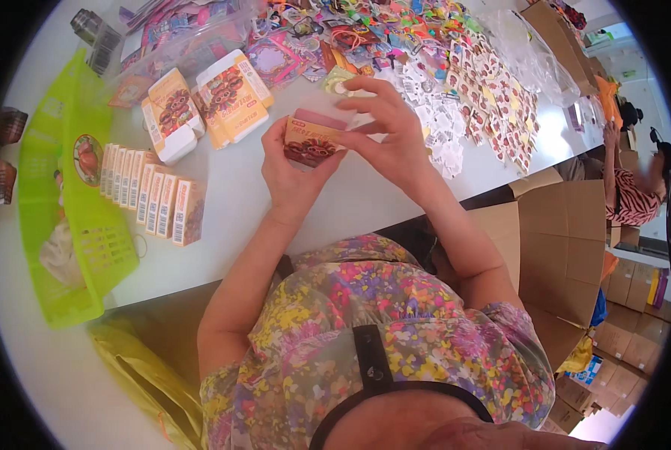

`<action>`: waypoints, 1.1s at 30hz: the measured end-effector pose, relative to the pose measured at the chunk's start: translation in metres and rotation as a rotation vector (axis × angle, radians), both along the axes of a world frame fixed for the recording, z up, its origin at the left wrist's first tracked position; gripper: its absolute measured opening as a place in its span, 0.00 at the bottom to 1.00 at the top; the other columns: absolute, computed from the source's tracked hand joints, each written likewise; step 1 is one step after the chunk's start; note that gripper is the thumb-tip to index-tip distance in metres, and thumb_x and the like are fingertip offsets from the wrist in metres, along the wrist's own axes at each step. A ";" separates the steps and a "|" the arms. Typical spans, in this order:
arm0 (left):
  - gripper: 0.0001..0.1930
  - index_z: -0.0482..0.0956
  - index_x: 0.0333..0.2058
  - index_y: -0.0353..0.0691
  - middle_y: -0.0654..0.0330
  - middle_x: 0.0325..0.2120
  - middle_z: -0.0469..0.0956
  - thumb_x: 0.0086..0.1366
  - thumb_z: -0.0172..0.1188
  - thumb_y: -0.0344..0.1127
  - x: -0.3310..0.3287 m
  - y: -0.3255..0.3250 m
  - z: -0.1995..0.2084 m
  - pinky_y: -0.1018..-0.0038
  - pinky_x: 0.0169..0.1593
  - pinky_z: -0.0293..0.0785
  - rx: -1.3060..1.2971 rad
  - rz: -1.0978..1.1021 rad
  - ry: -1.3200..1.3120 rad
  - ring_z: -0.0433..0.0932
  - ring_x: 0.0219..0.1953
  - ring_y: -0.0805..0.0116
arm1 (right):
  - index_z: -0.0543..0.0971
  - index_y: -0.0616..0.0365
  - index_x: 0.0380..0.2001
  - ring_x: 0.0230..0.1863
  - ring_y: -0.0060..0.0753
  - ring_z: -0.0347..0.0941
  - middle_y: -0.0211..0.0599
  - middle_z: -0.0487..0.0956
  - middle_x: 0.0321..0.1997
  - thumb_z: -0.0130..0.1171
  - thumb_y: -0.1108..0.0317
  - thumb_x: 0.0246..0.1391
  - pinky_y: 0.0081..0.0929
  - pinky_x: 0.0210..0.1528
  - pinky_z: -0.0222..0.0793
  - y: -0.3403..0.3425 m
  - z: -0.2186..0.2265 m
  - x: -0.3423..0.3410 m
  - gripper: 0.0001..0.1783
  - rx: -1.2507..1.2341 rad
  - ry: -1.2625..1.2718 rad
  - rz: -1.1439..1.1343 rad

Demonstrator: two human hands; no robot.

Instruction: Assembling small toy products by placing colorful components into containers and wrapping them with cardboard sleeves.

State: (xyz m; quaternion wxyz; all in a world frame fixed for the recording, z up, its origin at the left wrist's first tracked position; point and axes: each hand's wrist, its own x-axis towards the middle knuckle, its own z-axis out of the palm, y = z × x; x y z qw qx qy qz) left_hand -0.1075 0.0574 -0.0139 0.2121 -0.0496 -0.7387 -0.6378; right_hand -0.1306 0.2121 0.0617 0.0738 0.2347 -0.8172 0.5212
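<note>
A small orange cardboard box [311, 142] with a printed picture on its front is gripped in my left hand [290, 169], the fingers wrapped round its left side and base. Something pinkish shows at its top edge; whether that is a flap or contents I cannot tell. My right hand [388, 135] pinches the box's upper right edge between thumb and forefinger, with the other fingers raised and bent. Behind the box is a pale, whitish patch, too blurred to name. Two flattened orange cartons, a left one [174, 112] and a right one [232, 97], lie beyond my left hand.
A row of several filled-out boxes [189, 210] stands at the left, beside a lime-green plastic basket [110, 244]. Across the back are a clear bin [178, 60], small colourful toys [395, 26], white slips [433, 112] and stickers [493, 97]. An open brown carton [560, 247] stands at the right; another person is beyond.
</note>
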 end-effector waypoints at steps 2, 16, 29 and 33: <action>0.41 0.60 0.54 0.35 0.52 0.44 0.73 0.44 0.77 0.33 0.006 0.001 0.011 0.74 0.40 0.78 0.065 -0.023 -0.059 0.78 0.41 0.68 | 0.76 0.58 0.45 0.49 0.30 0.74 0.40 0.74 0.50 0.67 0.77 0.47 0.22 0.46 0.73 0.003 -0.004 0.003 0.20 -0.087 -0.056 -0.079; 0.28 0.58 0.56 0.34 0.50 0.43 0.75 0.61 0.61 0.22 0.050 -0.017 0.025 0.75 0.40 0.80 0.084 -0.310 -0.150 0.81 0.39 0.66 | 0.78 0.64 0.44 0.41 0.20 0.74 0.34 0.78 0.44 0.60 0.76 0.56 0.19 0.44 0.72 0.012 -0.026 0.034 0.12 -0.265 -0.164 -0.001; 0.11 0.74 0.41 0.33 0.57 0.40 0.75 0.59 0.63 0.25 0.066 -0.032 0.008 0.77 0.39 0.78 -0.080 -0.349 -0.176 0.80 0.37 0.70 | 0.81 0.65 0.32 0.36 0.21 0.74 0.35 0.80 0.39 0.60 0.76 0.54 0.20 0.39 0.69 0.015 -0.033 0.055 0.04 -0.222 -0.494 -0.013; 0.08 0.77 0.36 0.32 0.58 0.36 0.78 0.59 0.64 0.25 0.064 -0.031 0.022 0.77 0.39 0.78 0.167 -0.343 -0.348 0.79 0.35 0.73 | 0.82 0.63 0.33 0.35 0.19 0.74 0.32 0.81 0.35 0.63 0.75 0.52 0.19 0.38 0.70 0.034 -0.034 0.038 0.05 -0.038 -0.531 0.259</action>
